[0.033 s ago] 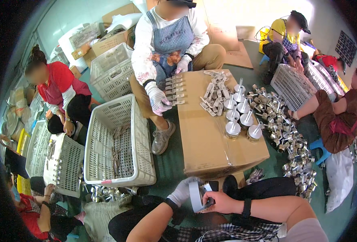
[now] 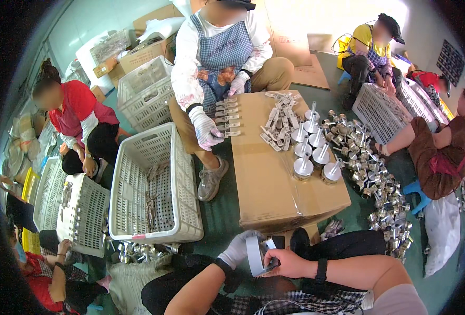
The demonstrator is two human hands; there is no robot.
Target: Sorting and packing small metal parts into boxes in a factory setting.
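Low in the middle of the head view, my left hand (image 2: 236, 250), in a pale glove, is closed on one side of a round metal piece (image 2: 254, 256) with a smooth, light grey curved wall. My bare right hand (image 2: 287, 263) grips the other side, its fingers bent over the edge. What lies inside the piece is mostly hidden by my fingers. Just beyond my hands stands a cardboard box (image 2: 264, 194). On it are several round metal cups with upright stems (image 2: 303, 167), a heap of flat metal clips (image 2: 280, 123) and a row of similar clips (image 2: 228, 116).
A co-worker's gloved hand (image 2: 207, 131) touches the row of clips across the box. Left of the box sits a large white plastic crate (image 2: 190, 220). Many loose metal parts (image 2: 384, 205) cover the floor at right, near a white sack (image 2: 442, 236). Other people sit around.
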